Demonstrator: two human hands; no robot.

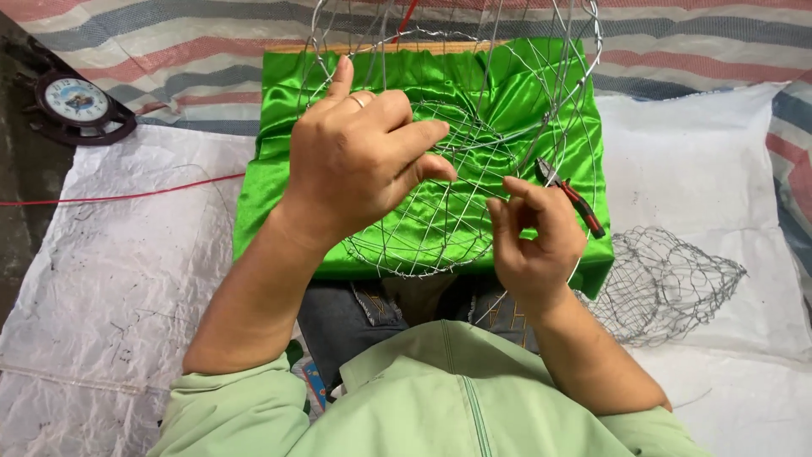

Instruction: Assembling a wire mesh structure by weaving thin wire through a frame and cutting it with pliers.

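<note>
A round wire frame basket (440, 216) of thin silver wire stands over a shiny green cloth (279, 169) spread on a low block in front of me. My left hand (359, 156) grips the frame's wires from above, fingers curled around them, a ring on one finger. My right hand (533, 237) is below and to the right, its thumb and forefinger pinched on a thin wire at the frame's edge. Red-handled pliers (575, 199) lie on the green cloth just beyond my right hand.
A crumpled wire mesh piece (668, 283) lies on the white plastic sheet (110, 271) at the right. A round dark clock (78, 103) sits at the far left. A red wire (127, 196) runs across the sheet. Striped tarp (186, 51) covers the back.
</note>
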